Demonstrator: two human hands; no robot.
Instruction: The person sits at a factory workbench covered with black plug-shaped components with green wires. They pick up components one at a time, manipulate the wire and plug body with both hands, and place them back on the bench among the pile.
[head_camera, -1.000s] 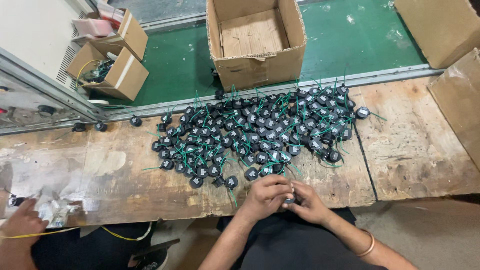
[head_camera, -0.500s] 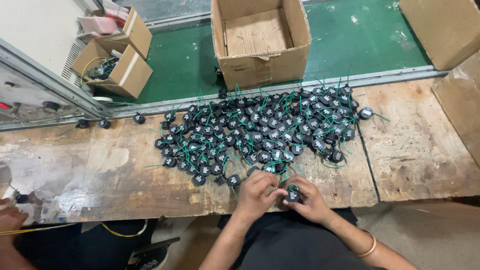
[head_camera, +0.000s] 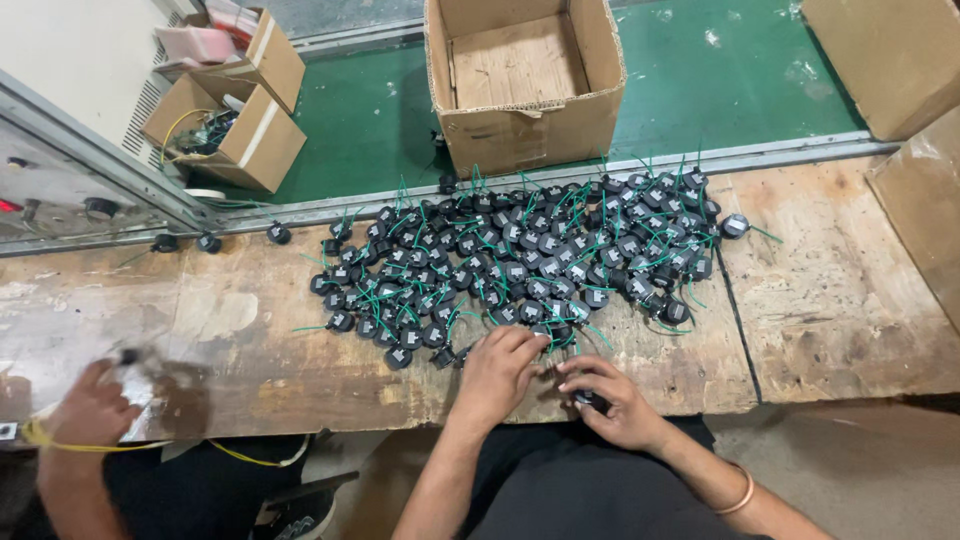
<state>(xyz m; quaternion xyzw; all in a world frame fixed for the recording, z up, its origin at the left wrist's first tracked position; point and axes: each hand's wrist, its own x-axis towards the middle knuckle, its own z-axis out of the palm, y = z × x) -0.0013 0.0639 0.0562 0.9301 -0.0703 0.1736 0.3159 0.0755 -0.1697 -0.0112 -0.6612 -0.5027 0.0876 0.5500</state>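
Worn wooden bench (head_camera: 830, 300): right hand (head_camera: 615, 400) pinches a small black round part (head_camera: 590, 402) (green-wired), left hand (head_camera: 500, 365) half-curled, empty.

Small factory / assembly workshop, by the look of it: worn, stained wooden workbench (head_camera: 830, 300) w/ a big heap of identical small black round parts w/ green wire leads (head_camera: 520, 260), all alike, i.e. batch work. Behind it a green conveyor belt (head_camera: 700, 90) w/ metal rail, open cardboard boxes (head_camera: 525, 85), grey control panel w/ knobs (head_camera: 60, 195) at left. Co-worker's hand (head_camera: 90, 410) busy at next spot on same bench.
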